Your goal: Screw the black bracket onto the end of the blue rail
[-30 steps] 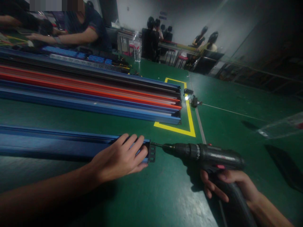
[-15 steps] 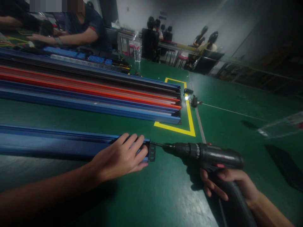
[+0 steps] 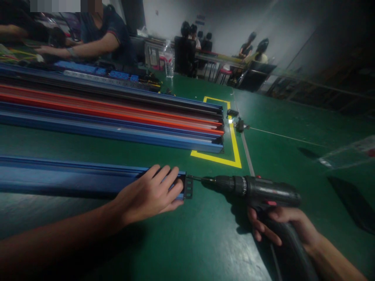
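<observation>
A long blue metal profile (image 3: 73, 175) lies on the green table, with a black slotted end piece (image 3: 189, 188) at its right end. My left hand (image 3: 154, 191) grips the profile close to that end, fingers over the top and thumb at the near side. In my right hand (image 3: 272, 226) is a black cordless drill (image 3: 263, 191), held by its handle and lying sideways. Its long thin bit (image 3: 199, 178) points left and reaches the upper part of the end piece. Whether the tip sits in a screw is too small to tell.
Blue, black and red profiles (image 3: 117, 128) lie beyond, ending inside a yellow tape outline (image 3: 237, 148). A clear bottle (image 3: 169, 64) stands behind them. A dark flat object (image 3: 350, 203) lies at the right. A person (image 3: 102, 39) sits across the table.
Both hands, the drill and the profile hold nearly the same positions. The view has shifted very slightly.
</observation>
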Demonstrator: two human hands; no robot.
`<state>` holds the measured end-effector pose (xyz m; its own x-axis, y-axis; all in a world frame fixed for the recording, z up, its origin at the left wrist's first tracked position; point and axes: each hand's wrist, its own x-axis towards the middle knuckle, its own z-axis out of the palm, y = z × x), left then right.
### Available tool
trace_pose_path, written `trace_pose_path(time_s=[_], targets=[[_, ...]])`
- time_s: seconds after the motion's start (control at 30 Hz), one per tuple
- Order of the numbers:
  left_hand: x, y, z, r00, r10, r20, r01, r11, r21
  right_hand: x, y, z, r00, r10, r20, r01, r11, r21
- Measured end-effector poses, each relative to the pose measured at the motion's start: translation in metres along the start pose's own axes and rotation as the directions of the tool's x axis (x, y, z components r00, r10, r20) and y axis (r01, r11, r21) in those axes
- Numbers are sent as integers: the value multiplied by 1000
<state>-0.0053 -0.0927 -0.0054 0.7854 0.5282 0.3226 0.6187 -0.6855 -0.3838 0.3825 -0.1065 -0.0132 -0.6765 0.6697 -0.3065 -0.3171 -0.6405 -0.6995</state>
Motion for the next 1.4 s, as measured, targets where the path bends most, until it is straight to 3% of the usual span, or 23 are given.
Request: trace_pose_path(time_s=[1.4], targets=[[0, -1, 3, 1000, 11, -11, -11, 1000, 1, -1, 2, -3, 1000, 5, 7, -5, 998, 59]])
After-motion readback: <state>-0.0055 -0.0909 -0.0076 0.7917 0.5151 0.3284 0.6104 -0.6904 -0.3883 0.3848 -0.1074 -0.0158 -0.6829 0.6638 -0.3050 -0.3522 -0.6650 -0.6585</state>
